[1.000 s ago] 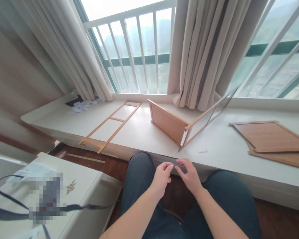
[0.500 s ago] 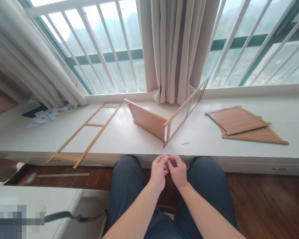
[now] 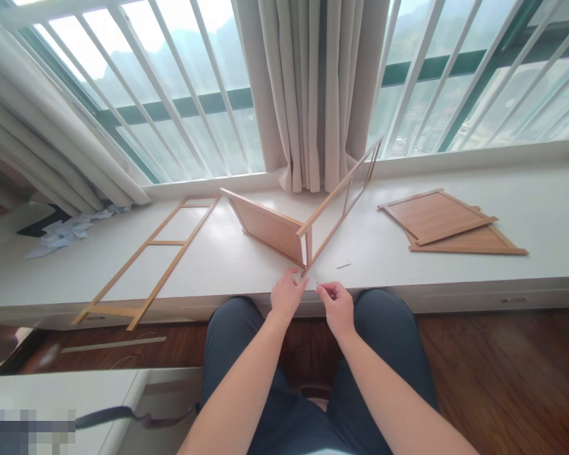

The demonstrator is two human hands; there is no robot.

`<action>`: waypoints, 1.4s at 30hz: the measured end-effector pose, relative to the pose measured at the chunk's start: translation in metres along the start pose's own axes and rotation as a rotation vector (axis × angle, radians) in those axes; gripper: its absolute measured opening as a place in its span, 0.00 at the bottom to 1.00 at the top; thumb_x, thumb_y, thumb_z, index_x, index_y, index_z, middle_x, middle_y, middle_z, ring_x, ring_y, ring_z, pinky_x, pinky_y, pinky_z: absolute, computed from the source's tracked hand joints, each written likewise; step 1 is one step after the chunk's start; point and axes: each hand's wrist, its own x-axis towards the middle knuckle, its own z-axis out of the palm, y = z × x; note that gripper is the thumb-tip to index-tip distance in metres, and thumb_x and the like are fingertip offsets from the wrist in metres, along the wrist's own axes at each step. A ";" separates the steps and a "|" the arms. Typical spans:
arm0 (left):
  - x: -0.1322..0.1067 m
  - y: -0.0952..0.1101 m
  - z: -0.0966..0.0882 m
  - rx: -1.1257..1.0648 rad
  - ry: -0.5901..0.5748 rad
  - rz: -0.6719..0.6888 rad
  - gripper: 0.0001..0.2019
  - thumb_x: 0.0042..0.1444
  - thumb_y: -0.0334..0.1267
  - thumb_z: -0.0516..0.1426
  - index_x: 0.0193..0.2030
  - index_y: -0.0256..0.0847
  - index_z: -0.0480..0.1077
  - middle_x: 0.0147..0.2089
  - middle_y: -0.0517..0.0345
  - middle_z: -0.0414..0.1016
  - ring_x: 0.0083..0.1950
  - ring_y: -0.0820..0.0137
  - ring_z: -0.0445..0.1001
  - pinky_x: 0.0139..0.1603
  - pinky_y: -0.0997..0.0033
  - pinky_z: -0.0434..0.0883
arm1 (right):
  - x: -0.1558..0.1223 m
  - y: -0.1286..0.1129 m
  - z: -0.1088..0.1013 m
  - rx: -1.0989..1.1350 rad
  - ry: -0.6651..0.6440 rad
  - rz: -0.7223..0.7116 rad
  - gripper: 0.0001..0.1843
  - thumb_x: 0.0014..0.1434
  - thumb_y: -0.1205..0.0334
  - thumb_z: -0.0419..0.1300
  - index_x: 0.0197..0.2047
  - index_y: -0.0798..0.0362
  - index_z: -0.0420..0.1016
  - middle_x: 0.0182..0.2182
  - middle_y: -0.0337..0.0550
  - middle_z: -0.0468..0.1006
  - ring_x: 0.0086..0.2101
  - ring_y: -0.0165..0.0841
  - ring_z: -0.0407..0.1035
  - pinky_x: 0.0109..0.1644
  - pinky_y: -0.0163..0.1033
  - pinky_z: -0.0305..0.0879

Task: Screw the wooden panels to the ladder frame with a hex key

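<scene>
My left hand (image 3: 287, 294) reaches toward the near corner of a wooden panel (image 3: 270, 229) that stands on edge, joined to a tilted ladder-like wooden frame (image 3: 344, 189) on the white window ledge (image 3: 227, 262). Its fingers are curled near that corner joint, and I cannot make out anything in them. My right hand (image 3: 336, 304) is just beside it over my knees, pinching a thin small pin or screw (image 3: 318, 284) between thumb and forefinger. A small pale piece (image 3: 344, 264) lies on the ledge just right of the joint.
A second ladder-like frame (image 3: 154, 253) lies flat on the ledge at the left. Two flat wooden panels (image 3: 448, 224) are stacked at the right. Crumpled paper (image 3: 64, 230) sits by the left curtain. A white table (image 3: 76, 404) with a dark strap (image 3: 133, 417) stands at my lower left.
Both hands have risen from between my knees to the ledge edge and parted a little; the left now reaches the panel's corner. The view has swung rightward.
</scene>
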 end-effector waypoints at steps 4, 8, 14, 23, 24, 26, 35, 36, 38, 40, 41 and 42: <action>0.010 0.000 0.004 0.187 -0.042 0.019 0.12 0.61 0.43 0.64 0.49 0.45 0.80 0.38 0.52 0.81 0.44 0.56 0.79 0.46 0.63 0.68 | 0.001 0.001 0.002 -0.016 -0.025 0.035 0.22 0.57 0.40 0.67 0.33 0.52 0.80 0.28 0.45 0.82 0.30 0.39 0.74 0.40 0.44 0.71; 0.010 0.001 0.006 0.281 -0.060 0.039 0.11 0.66 0.43 0.59 0.50 0.46 0.80 0.42 0.50 0.84 0.46 0.56 0.80 0.44 0.64 0.68 | 0.002 0.002 0.002 -0.033 -0.039 0.052 0.21 0.56 0.40 0.67 0.32 0.52 0.79 0.28 0.45 0.82 0.31 0.40 0.74 0.42 0.45 0.70; 0.007 -0.001 0.006 0.344 -0.058 0.057 0.12 0.67 0.41 0.57 0.52 0.47 0.80 0.44 0.51 0.84 0.47 0.59 0.81 0.44 0.66 0.69 | 0.003 0.008 0.003 -0.044 -0.052 0.070 0.21 0.56 0.41 0.66 0.33 0.52 0.79 0.27 0.44 0.81 0.29 0.39 0.72 0.40 0.45 0.69; 0.007 0.003 0.009 0.385 -0.068 0.101 0.08 0.66 0.44 0.59 0.45 0.48 0.80 0.41 0.54 0.84 0.44 0.61 0.80 0.43 0.68 0.68 | 0.003 0.013 0.005 -0.052 -0.051 0.074 0.20 0.56 0.41 0.66 0.33 0.52 0.79 0.27 0.44 0.81 0.30 0.39 0.72 0.40 0.44 0.69; 0.006 0.002 0.008 0.388 -0.066 0.101 0.08 0.66 0.44 0.59 0.44 0.47 0.80 0.41 0.54 0.84 0.44 0.61 0.80 0.43 0.68 0.68 | 0.003 0.013 0.004 -0.051 -0.051 0.077 0.20 0.56 0.41 0.66 0.33 0.52 0.79 0.27 0.44 0.81 0.30 0.39 0.72 0.40 0.44 0.69; 0.001 0.000 0.006 0.391 -0.060 0.100 0.07 0.66 0.43 0.59 0.44 0.47 0.79 0.40 0.54 0.83 0.43 0.62 0.80 0.42 0.68 0.67 | 0.004 0.014 0.003 -0.048 -0.057 0.083 0.20 0.56 0.41 0.66 0.33 0.52 0.79 0.28 0.45 0.82 0.30 0.39 0.73 0.39 0.44 0.69; -0.036 -0.023 -0.011 0.348 -0.040 0.074 0.06 0.66 0.41 0.59 0.42 0.46 0.78 0.36 0.57 0.82 0.40 0.64 0.78 0.37 0.69 0.62 | -0.001 0.019 0.006 -0.023 -0.100 0.105 0.22 0.55 0.38 0.66 0.33 0.51 0.79 0.31 0.47 0.83 0.34 0.41 0.75 0.37 0.44 0.72; -0.040 -0.025 -0.013 0.337 -0.039 0.075 0.06 0.66 0.41 0.59 0.42 0.46 0.78 0.36 0.57 0.82 0.39 0.64 0.78 0.37 0.69 0.62 | -0.002 0.019 0.006 -0.019 -0.103 0.108 0.23 0.55 0.38 0.66 0.33 0.51 0.79 0.31 0.47 0.83 0.34 0.42 0.75 0.37 0.44 0.72; -0.045 -0.029 -0.014 0.308 -0.040 0.080 0.05 0.65 0.40 0.60 0.41 0.46 0.78 0.37 0.57 0.82 0.39 0.64 0.78 0.38 0.69 0.62 | -0.004 0.019 0.006 -0.012 -0.108 0.111 0.23 0.56 0.38 0.66 0.34 0.51 0.79 0.31 0.47 0.83 0.34 0.42 0.75 0.37 0.44 0.73; -0.047 -0.032 -0.015 0.270 -0.040 0.085 0.04 0.65 0.39 0.60 0.41 0.45 0.78 0.37 0.57 0.82 0.40 0.63 0.78 0.38 0.69 0.62 | -0.005 0.017 0.005 -0.006 -0.105 0.108 0.23 0.56 0.38 0.66 0.35 0.51 0.79 0.31 0.47 0.83 0.35 0.42 0.75 0.37 0.44 0.74; -0.047 -0.034 -0.015 0.247 -0.039 0.088 0.04 0.65 0.39 0.60 0.41 0.45 0.78 0.37 0.57 0.82 0.40 0.63 0.78 0.39 0.69 0.63 | -0.005 0.016 0.005 0.000 -0.103 0.104 0.23 0.56 0.38 0.66 0.35 0.51 0.79 0.32 0.48 0.82 0.35 0.43 0.75 0.37 0.44 0.74; -0.046 -0.036 -0.014 0.222 -0.039 0.092 0.04 0.65 0.39 0.60 0.41 0.45 0.78 0.37 0.56 0.82 0.40 0.63 0.78 0.40 0.69 0.64 | -0.005 0.013 0.004 0.008 -0.102 0.096 0.23 0.57 0.38 0.66 0.36 0.51 0.78 0.33 0.49 0.83 0.36 0.43 0.76 0.37 0.44 0.75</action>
